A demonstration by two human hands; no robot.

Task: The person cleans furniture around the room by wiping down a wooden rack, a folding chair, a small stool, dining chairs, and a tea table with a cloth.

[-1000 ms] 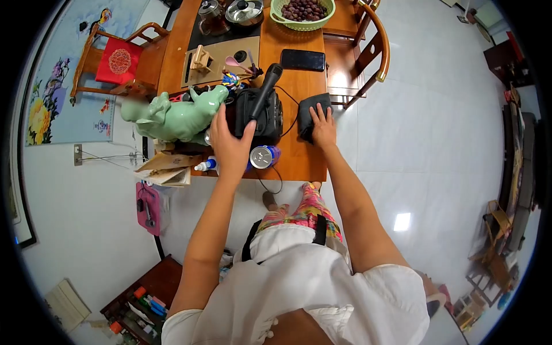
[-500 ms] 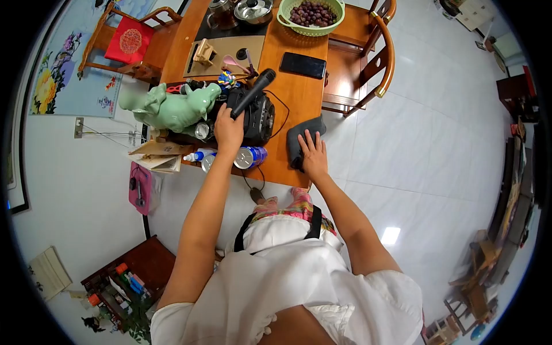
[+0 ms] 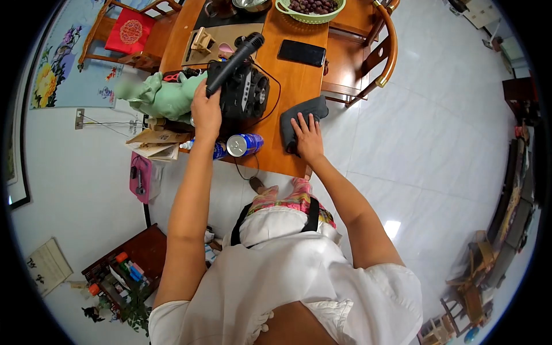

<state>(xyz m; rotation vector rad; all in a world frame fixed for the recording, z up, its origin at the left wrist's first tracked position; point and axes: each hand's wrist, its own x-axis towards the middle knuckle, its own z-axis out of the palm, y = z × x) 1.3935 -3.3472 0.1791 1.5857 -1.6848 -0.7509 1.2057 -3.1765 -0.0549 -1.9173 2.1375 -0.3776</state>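
Observation:
My left hand (image 3: 206,113) is closed around the lower end of a black microphone (image 3: 234,62). The microphone slants up to the right, its head over the table. Just right of that hand is a black speaker (image 3: 237,92) with knobs and a cable, and to its left lies a green glazed animal figurine (image 3: 164,96), partly hidden by the hand. Flat on a folded dark grey cloth (image 3: 307,107) at the table's right edge rests my right hand (image 3: 309,140), fingers spread. Near my left wrist a blue can (image 3: 246,145) stands by the front edge.
On the wooden table (image 3: 282,164) are a black phone (image 3: 302,53), a green basket (image 3: 313,18) of dark round fruit, and a small wooden stand (image 3: 202,40). Wooden chairs (image 3: 382,63) flank the table. A pink box (image 3: 140,178) is beside the wall.
My left hand has shifted left with the microphone, uncovering more of the speaker's top. My right hand remains on the cloth. The view has tilted slightly.

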